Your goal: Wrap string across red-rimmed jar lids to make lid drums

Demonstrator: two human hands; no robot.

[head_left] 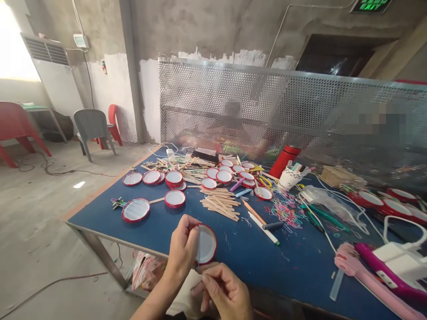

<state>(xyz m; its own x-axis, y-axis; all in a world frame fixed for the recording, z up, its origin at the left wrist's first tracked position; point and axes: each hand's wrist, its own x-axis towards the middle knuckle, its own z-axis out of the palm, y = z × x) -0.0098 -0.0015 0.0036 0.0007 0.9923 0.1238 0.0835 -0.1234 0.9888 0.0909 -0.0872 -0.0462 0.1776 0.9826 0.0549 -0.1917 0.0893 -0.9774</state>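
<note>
At the near table edge, my left hand (184, 242) is closed on the left rim of a round red-rimmed lid (208, 243), which is tilted up with its pale inside showing. A thin bluish strand (199, 249) runs down past the lid's left side, from my left fingers toward my right hand. Just below the lid, my right hand (227, 289) is closed in a pinch at the strand's lower end. My fingers hide its tips. Beyond my hands lie a pile of wooden craft sticks (222, 203) and another red-rimmed lid (135, 210).
On the blue table (147, 235) are stacked lids (174, 178), pens (263, 226), colourful small bands (288, 209), green-handled pliers (313, 218), a white pen cup (289, 178) and a red bottle (284, 161). A pink-wrapped glue gun (373, 280) lies right. A perforated metal screen (207, 106) stands behind.
</note>
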